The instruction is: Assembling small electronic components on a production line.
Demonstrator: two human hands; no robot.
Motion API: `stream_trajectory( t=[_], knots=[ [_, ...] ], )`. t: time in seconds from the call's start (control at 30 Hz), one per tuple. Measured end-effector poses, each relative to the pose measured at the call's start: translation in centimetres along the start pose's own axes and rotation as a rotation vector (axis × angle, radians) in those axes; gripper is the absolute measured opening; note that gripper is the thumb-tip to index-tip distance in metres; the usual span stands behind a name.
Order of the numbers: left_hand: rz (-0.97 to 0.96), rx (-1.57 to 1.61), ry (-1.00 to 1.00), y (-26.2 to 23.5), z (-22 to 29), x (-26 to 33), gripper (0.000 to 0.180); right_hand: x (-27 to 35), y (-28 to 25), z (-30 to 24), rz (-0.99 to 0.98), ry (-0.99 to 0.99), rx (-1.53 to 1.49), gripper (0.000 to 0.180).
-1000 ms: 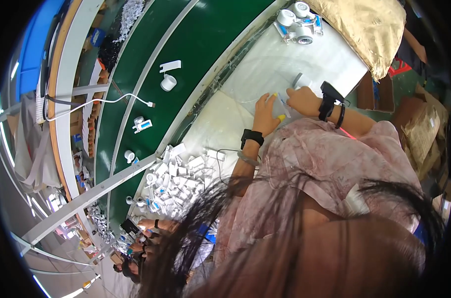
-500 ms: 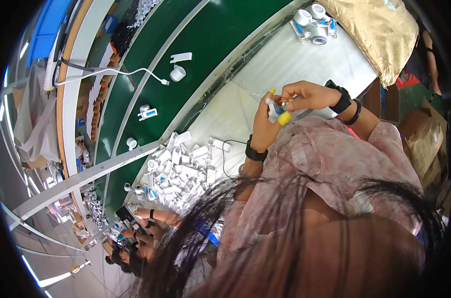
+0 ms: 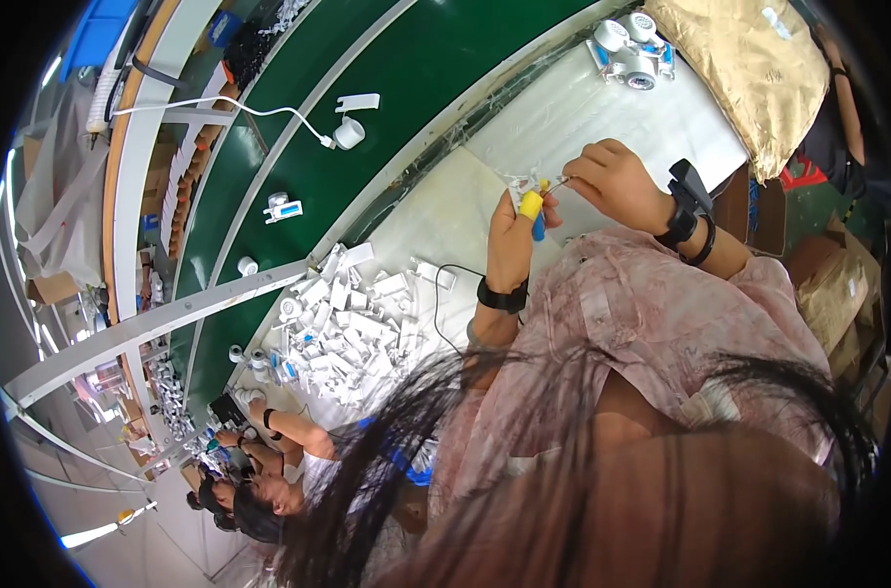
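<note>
Left hand (image 3: 510, 245): raised above the bench (image 3: 602, 118), fingers curled round a tool (image 3: 533, 209) with yellow and blue grips; black band at the wrist. Tool's long axis runs roughly up-down in view, grips low in the fist, working end toward the top, where it meets a small white part (image 3: 524, 182).

Right hand (image 3: 612, 181): just beside the left, thumb and forefinger pinched on a thin pale piece at the tool's tip; too small to tell what it is. Black watch (image 3: 683, 201) and a dark band on that wrist.

Bench: pale surface below both hands. Heap of white parts (image 3: 352, 323) to the left, with a thin black wire (image 3: 444, 294) lying near it. Tape rolls (image 3: 630, 49) at the far end, next to a tan sack (image 3: 749, 69).

Green belt (image 3: 387, 88): alongside the bench, carrying a white plug on a cable (image 3: 347, 132) and scattered small white pieces.

Other people: lower left, further down the line, arms on the bench.
</note>
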State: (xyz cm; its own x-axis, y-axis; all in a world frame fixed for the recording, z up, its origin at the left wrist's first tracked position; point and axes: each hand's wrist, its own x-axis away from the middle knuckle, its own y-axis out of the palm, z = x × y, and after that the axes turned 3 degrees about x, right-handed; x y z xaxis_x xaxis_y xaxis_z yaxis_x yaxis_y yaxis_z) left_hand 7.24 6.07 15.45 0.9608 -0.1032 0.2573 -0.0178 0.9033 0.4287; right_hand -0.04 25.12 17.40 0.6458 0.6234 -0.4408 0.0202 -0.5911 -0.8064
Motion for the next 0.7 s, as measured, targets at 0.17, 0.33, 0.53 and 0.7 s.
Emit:
stream_trajectory(
  t=[0.17,0.33,0.53,0.7],
  knots=[
    [0.087,0.171,0.003,0.3,-0.1,-0.2,0.023,0.0,0.0,-1.1,0.121,0.120,-0.285,0.017],
    [0.082,0.094,0.008,1.2,1.0,0.4,0.024,0.3,0.0,-1.0,0.171,0.087,-0.336,0.014],
    [0.003,0.005,0.122,2.5,1.2,0.7,0.026,0.7,0.0,-1.5,0.226,0.007,-0.420,0.018],
    [-0.052,-0.042,0.193,2.7,1.0,0.6,0.028,0.9,0.2,-1.7,0.258,-0.028,-0.365,0.024]
  ],
)
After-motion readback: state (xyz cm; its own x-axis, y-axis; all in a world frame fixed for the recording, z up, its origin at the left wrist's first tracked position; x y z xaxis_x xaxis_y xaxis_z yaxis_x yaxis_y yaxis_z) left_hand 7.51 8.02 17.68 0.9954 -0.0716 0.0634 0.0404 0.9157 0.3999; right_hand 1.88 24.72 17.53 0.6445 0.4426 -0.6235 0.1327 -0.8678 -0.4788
